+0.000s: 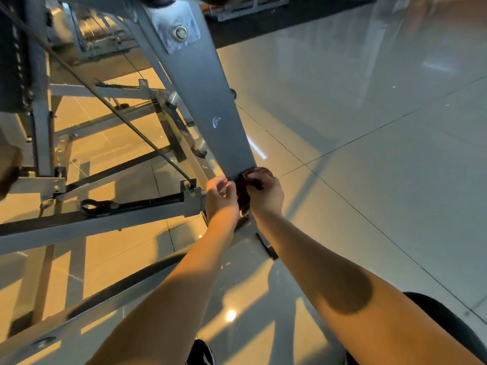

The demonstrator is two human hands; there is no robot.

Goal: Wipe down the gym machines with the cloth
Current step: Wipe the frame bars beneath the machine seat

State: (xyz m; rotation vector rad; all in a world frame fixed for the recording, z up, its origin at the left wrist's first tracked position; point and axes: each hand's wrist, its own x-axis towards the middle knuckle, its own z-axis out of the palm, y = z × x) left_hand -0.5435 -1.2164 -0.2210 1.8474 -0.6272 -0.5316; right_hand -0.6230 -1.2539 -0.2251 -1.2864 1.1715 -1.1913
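Hands at the lower end of the beam (208,101): right hand (264,192) grips the dark cloth (243,192) against the beam; left hand (220,197) curls beside the cloth (grip not discernible).

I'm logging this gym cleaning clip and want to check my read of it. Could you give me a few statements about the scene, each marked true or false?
1. The right hand grips a dark cloth at the lower end of the grey beam. True.
2. The left hand hangs at the person's side. False: it is up at the beam, fingers curled at the cloth's edge.
3. A bolt sits near the top of the beam. True.
4. The floor is carpeted. False: it is glossy tile that reflects light.
5. The cloth lies dropped on the floor. False: it is held against the beam between the two hands.
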